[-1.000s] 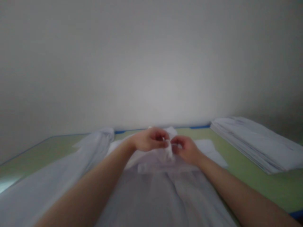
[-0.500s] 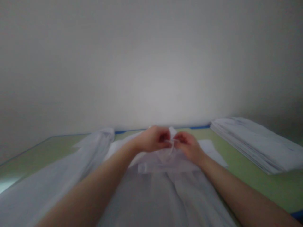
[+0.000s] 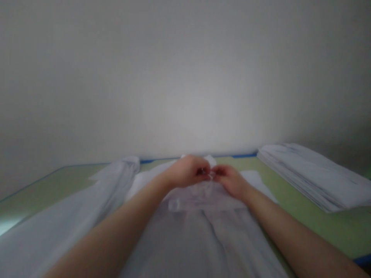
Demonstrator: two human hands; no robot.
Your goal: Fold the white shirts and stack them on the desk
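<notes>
A white garment (image 3: 185,239) lies lengthwise in front of me, its waistband or folded top edge (image 3: 208,202) toward the far end. Over that end my left hand (image 3: 189,171) and my right hand (image 3: 228,179) meet, fingertips nearly touching. Both hands are closed in a pinch on a thin white string (image 3: 211,175), which shows as a small loop between them. Its ends are hidden by the fingers and blur into the white cloth below.
On the right lies a stack of folded white cloth (image 3: 315,173). Another long white cloth (image 3: 72,212) stretches along the left. The green table (image 3: 339,231) has a blue edge and meets a pale wall (image 3: 185,77).
My hands have drawn slightly closer together. The string that hung below my fingers is now mostly gathered between the fingertips. The cloths have stayed in place.
</notes>
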